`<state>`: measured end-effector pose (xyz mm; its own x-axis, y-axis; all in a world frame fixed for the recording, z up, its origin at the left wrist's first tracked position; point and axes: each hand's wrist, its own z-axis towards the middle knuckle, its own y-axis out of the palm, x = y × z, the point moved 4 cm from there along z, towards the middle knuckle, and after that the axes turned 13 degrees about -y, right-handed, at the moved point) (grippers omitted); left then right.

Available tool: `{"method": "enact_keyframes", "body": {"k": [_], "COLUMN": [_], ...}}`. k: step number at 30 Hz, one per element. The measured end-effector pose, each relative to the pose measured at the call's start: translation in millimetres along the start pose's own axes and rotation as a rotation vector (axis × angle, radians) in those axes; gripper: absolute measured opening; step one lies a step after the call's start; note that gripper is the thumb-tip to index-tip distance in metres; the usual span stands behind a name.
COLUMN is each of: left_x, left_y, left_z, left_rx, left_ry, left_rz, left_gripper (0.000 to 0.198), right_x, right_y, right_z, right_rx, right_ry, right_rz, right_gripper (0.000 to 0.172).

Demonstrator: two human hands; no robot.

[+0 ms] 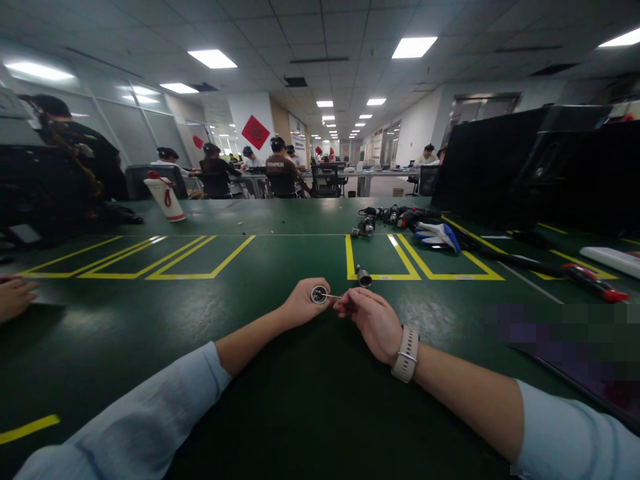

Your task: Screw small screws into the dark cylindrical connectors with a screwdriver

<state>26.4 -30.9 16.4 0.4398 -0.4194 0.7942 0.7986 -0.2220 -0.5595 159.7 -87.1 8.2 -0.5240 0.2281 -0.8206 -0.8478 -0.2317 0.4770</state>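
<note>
The left hand [300, 303] is closed around a small round connector [319, 294], its open face turned up toward the camera; the right hand [370, 320] pinches a thin metal pin [332, 296] (too fine to tell just what kind of tool it is) whose tip sits at the connector's face; the pin's long axis runs nearly level, pointing from the right hand leftward into the connector, so the two hands are almost touching above the green table [280, 393]; a second small cylindrical part [363, 275] lies just beyond the right hand, well apart from both grips
</note>
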Motion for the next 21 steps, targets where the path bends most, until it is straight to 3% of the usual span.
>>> {"method": "enact_keyframes", "body": {"k": [8,21], "left_x": [1,3], "left_y": [-2.6,3.1], "left_z": [-1,-3], "left_rx": [0.051,-0.025], "left_ry": [0.014,0.078], "left_rz": [0.176,0.408], "left_gripper": [0.017,0.01], "right_x": [-5,-19], "right_y": [1,9], "right_z": [-5,-10], "right_rx": [-0.074,-0.145], "right_ry": [-0.13,-0.329], "right_rz": [-0.283,-0.68], "right_gripper": [0.024,0.026]}}
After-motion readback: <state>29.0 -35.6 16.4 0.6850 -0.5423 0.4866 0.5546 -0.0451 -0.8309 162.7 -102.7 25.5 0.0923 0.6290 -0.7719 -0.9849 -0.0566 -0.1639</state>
